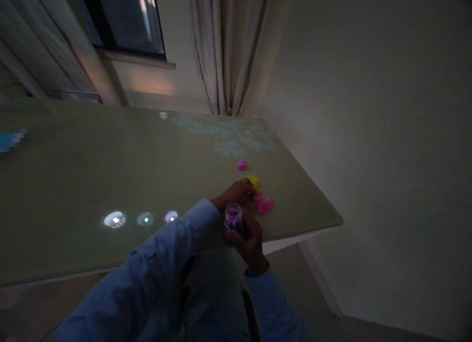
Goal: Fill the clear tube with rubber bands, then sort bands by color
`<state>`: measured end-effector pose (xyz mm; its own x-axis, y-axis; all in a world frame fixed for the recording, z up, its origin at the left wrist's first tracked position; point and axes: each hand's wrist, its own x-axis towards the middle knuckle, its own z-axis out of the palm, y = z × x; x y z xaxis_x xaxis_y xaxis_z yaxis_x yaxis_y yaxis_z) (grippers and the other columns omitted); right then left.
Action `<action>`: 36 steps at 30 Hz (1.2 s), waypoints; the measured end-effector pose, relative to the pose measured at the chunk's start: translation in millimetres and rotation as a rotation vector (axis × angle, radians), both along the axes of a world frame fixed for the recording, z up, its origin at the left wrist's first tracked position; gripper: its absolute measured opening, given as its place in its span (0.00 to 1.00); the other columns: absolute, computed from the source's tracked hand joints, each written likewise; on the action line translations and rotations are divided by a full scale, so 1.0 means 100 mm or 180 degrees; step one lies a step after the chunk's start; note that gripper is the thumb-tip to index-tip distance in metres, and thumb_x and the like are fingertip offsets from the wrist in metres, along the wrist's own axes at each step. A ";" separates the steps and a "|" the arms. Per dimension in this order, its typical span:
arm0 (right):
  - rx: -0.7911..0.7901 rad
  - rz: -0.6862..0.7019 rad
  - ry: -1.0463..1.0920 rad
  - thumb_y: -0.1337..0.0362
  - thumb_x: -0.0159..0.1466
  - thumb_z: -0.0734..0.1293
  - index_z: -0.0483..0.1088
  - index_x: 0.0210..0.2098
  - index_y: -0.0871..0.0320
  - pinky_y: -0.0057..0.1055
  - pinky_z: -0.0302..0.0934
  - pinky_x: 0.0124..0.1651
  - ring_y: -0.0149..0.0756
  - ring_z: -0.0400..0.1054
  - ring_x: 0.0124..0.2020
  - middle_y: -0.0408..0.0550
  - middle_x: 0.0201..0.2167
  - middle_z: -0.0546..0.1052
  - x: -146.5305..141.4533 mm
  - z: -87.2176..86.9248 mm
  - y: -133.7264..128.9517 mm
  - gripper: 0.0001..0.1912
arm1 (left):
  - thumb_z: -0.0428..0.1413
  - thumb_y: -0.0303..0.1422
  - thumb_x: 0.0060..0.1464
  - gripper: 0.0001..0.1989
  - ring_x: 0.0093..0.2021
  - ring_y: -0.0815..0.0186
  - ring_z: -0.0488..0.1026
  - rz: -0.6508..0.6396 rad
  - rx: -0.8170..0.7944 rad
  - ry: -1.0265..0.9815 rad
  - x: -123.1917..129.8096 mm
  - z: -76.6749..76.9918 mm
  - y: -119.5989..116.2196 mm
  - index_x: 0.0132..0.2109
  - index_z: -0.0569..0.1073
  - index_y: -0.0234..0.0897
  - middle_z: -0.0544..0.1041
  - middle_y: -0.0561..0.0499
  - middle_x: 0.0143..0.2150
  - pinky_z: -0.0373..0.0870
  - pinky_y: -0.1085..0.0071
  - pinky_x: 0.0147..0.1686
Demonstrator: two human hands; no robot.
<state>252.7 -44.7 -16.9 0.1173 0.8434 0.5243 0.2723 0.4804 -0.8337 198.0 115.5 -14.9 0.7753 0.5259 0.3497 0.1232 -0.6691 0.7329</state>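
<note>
A small clear jar [233, 217] with pink and dark blue pieces inside stands upright near the table's front edge, its top uncovered. My right hand [251, 240] is wrapped round it from the right. Beyond the jar, my left hand [241, 192] reaches across with bent fingers at a pink pile [264, 203] of thin strands. What those fingertips hold, if anything, is too small and dark to make out. A yellow pile [254, 182] lies just past my left fingers, and a pink lump [241, 164] sits farther back.
The wide greenish table [92, 175] has its right corner beside a bare wall [387, 135]. Curtains [228, 47] and a window [129, 20] are behind it. A blurred blue thing [9, 140] lies at the far left. Lights reflect off the tabletop.
</note>
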 end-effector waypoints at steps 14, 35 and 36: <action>-0.0128 -0.0111 -0.0123 0.56 0.59 0.71 0.71 0.38 0.56 0.29 0.61 0.35 0.35 0.65 0.32 0.43 0.31 0.72 -0.03 0.07 0.02 0.12 | 0.60 0.34 0.50 0.09 0.31 0.68 0.68 0.0405 -0.0279 0.0501 0.02 0.12 -0.06 0.31 0.80 0.32 0.77 0.50 0.29 0.64 0.73 0.34; -0.0266 -0.0230 -0.0071 0.54 0.59 0.70 0.70 0.38 0.57 0.28 0.61 0.34 0.33 0.64 0.31 0.42 0.30 0.70 -0.05 0.05 0.02 0.14 | 0.57 0.54 0.47 0.28 0.24 0.72 0.53 0.0556 -0.1169 0.0057 -0.35 0.33 -0.08 0.27 0.76 0.28 0.60 0.57 0.20 0.50 0.73 0.25; -0.0282 -0.0233 -0.0061 0.54 0.59 0.70 0.70 0.38 0.57 0.29 0.61 0.34 0.34 0.64 0.31 0.43 0.30 0.71 -0.04 0.04 0.03 0.14 | 0.57 0.56 0.46 0.28 0.24 0.73 0.52 0.0559 -0.1225 0.0020 -0.35 0.34 -0.08 0.26 0.75 0.29 0.59 0.57 0.20 0.50 0.73 0.25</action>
